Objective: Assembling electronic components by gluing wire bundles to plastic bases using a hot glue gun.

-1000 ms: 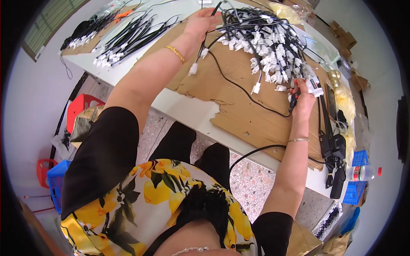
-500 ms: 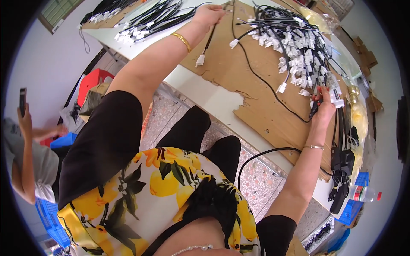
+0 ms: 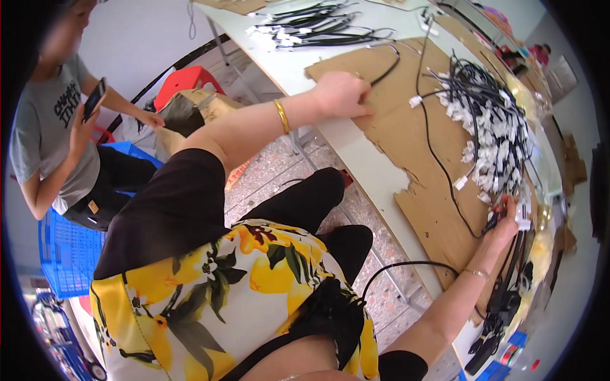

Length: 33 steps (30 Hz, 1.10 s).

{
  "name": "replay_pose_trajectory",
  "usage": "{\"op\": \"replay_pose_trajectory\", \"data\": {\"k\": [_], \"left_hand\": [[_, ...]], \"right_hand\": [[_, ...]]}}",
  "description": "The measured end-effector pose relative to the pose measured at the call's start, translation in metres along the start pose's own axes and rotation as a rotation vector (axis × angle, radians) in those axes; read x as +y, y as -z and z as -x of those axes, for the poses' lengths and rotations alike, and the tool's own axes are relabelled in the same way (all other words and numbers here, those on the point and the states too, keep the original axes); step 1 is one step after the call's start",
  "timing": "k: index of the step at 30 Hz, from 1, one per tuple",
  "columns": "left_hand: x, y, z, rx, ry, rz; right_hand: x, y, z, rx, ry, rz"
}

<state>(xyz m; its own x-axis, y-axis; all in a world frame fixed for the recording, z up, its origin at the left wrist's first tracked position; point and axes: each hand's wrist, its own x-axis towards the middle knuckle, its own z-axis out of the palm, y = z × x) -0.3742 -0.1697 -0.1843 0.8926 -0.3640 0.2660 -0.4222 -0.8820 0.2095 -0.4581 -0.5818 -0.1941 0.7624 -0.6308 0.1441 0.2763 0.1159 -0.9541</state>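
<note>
Left hand [image 3: 343,95]: fingers curled down over the near edge of the cardboard sheet [image 3: 432,222]. Black cable [image 3: 395,60] arcs out right by the knuckles; fingertip contact is hidden, so can't tell if it's pinched or just alongside.

Right hand [image 3: 503,225]: closed around a small dark object [image 3: 489,223] with a bit of red at the fingers, type unclear. Thin black cable [image 3: 432,150] crosses the cardboard and seems to run into it. White block [image 3: 523,213] sits just beside that hand.

Next out: big heap of black cables with white connectors [image 3: 499,140] on the cardboard, beyond the right hand. Tangled, connectors mostly toward the near side. Farther left, on the bare white table [image 3: 368,171], bunches of black cables [image 3: 318,28] lie roughly parallel, white ends to the left.

Progress, my read: mid-batch. The parallel bunches look like the orderly share, the heap the larger, unordered one. Which is finished and which is pending, can't confirm; no count possible at this res. The cable by the left hand is apart from both groups, so I'd call that piece in-process.

Outer edge: black adapters [image 3: 505,305] below the right hand, co-worker with a phone [image 3: 95,98] at far left.
</note>
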Motion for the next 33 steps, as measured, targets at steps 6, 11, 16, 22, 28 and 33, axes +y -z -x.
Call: {"op": "replay_pose_trajectory", "data": {"k": [6,11,16,22,28,33], "left_hand": [[-0.012,-0.016,0.006,0.240,0.109,0.256],[0.015,-0.020,0.013,0.238,0.645,1.741],[0.048,-0.016,0.037,-0.006,0.542,2.141],[0.059,-0.019,0.046,-0.095,0.535,2.033],[0.061,-0.018,0.050,-0.097,0.443,2.052],[0.067,-0.007,0.046,-0.026,0.339,1.974]], "right_hand": [[0.004,0.000,-0.007,0.054,-0.008,0.030],[0.005,0.007,-0.017,0.029,-0.002,0.068],[0.005,0.006,-0.014,0.018,-0.035,0.046],[0.005,0.013,-0.019,-0.006,0.007,0.092],[0.003,0.012,-0.023,-0.005,0.016,0.098],[0.006,0.007,-0.019,0.025,0.029,0.065]]}}
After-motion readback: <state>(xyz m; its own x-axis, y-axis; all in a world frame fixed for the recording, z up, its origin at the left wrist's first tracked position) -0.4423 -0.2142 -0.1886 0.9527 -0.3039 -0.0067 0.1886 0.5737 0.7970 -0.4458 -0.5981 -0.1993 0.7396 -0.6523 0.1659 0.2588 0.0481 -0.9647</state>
